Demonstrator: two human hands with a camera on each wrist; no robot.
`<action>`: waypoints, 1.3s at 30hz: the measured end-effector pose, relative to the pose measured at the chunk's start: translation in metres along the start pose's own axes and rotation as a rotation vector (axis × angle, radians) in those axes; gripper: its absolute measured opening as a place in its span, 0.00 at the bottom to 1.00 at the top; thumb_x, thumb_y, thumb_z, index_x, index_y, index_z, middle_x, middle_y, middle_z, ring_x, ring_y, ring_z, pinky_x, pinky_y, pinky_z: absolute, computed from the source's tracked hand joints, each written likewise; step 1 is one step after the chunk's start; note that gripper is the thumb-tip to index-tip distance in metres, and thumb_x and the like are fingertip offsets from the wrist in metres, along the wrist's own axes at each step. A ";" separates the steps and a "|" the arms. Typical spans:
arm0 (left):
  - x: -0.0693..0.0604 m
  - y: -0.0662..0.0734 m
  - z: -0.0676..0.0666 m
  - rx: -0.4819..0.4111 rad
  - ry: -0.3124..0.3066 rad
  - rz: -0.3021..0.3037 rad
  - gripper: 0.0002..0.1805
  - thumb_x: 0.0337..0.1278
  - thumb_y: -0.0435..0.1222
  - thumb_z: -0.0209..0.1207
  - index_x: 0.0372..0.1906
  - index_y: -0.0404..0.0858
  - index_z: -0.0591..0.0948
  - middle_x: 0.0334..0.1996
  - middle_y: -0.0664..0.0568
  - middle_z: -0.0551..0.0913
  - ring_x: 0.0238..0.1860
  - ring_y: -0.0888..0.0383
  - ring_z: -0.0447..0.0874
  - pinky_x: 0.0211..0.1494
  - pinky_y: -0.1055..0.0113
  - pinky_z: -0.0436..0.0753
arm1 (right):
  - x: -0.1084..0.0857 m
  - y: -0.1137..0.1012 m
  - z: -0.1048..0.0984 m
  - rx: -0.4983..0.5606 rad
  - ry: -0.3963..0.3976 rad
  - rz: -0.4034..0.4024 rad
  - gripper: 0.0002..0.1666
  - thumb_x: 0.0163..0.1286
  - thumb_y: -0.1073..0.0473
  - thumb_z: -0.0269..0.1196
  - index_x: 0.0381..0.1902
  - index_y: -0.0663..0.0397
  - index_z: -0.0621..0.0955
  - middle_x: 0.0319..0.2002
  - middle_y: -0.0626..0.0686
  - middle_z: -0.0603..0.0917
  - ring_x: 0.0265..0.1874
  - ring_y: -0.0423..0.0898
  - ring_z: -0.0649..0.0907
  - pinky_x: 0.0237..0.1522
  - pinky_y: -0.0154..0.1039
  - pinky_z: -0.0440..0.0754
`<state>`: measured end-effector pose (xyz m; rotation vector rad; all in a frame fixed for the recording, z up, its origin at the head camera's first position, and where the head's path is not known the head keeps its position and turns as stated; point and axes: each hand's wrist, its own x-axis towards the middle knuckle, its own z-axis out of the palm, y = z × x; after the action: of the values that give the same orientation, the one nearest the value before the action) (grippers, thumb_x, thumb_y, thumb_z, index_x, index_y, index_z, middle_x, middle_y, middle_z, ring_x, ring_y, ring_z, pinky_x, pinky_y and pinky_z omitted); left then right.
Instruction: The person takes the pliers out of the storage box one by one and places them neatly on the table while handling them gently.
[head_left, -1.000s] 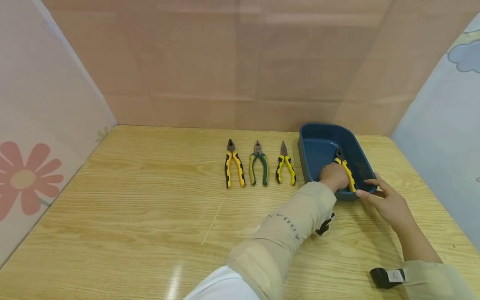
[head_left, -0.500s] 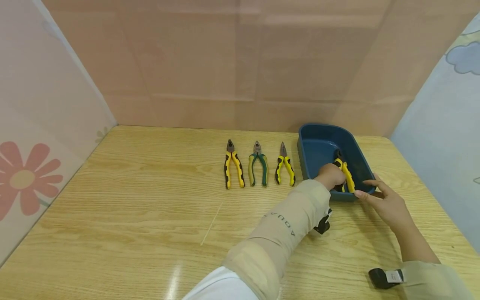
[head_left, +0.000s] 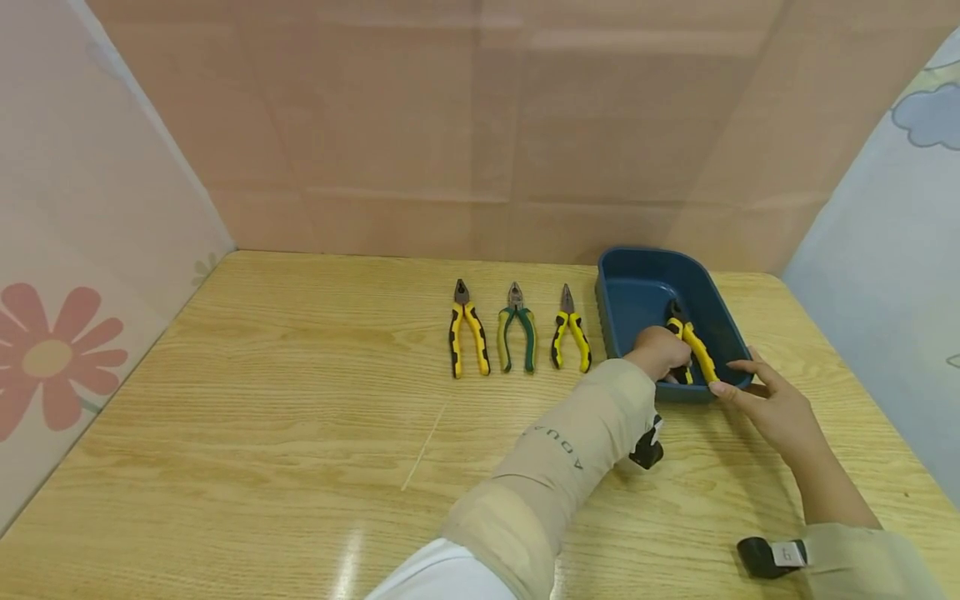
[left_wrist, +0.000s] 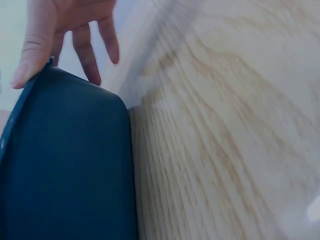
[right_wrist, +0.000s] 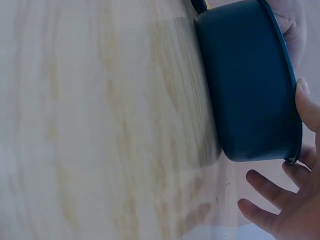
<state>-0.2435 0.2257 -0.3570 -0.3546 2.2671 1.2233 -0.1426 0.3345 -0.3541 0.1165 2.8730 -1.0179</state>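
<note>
A dark blue plastic bin point(head_left: 641, 287) stands at the right of the table. In it lies a pair of pliers point(head_left: 701, 352) with a dark head and yellow-black handles, which stand apart. My left hand point(head_left: 658, 350) reaches over the near rim and grips the pliers by the left handle; its fingertips are mostly hidden. My right hand point(head_left: 780, 412) holds the bin's near right corner, thumb and index finger at the rim. In the right wrist view that hand's point(right_wrist: 295, 195) other fingers spread loosely below the rim. The left wrist view catches the bin's outer wall point(left_wrist: 75, 160).
Left of the bin, yellow-black combination pliers point(head_left: 479, 337), green-handled pliers point(head_left: 530, 337) and yellow-black long-nose pliers point(head_left: 579, 342) lie in a row, heads away from me. The wooden table point(head_left: 300, 400) meets a brown back panel point(head_left: 375, 125) and printed side panels.
My left hand has shifted slightly left within the bin, and the pliers' handles there have spread wider apart. My right hand stays at the bin's corner.
</note>
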 end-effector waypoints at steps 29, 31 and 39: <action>-0.018 -0.004 -0.009 -0.519 -0.090 0.073 0.09 0.43 0.27 0.61 0.34 0.36 0.78 0.18 0.47 0.75 0.19 0.52 0.79 0.21 0.63 0.79 | 0.003 -0.005 -0.003 0.000 -0.080 0.090 0.49 0.61 0.39 0.49 0.65 0.60 0.41 0.53 0.77 0.59 0.50 0.74 0.58 0.38 0.65 0.63; -0.022 -0.005 -0.010 -0.524 -0.100 0.089 0.07 0.44 0.27 0.61 0.33 0.37 0.78 0.17 0.47 0.75 0.19 0.53 0.78 0.21 0.63 0.79 | 0.002 -0.004 -0.003 0.003 -0.089 0.098 0.49 0.61 0.39 0.49 0.65 0.54 0.37 0.53 0.78 0.59 0.50 0.75 0.57 0.38 0.65 0.63; -0.032 -0.008 -0.016 -0.579 -0.127 0.112 0.09 0.45 0.29 0.60 0.36 0.39 0.79 0.19 0.49 0.74 0.20 0.54 0.76 0.21 0.63 0.79 | 0.003 -0.004 -0.005 -0.007 -0.101 0.113 0.49 0.61 0.38 0.48 0.64 0.46 0.32 0.54 0.79 0.56 0.49 0.77 0.56 0.38 0.67 0.62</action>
<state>-0.2189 0.2074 -0.3369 -0.3467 1.8108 1.8973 -0.1465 0.3352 -0.3480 0.2183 2.7443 -0.9647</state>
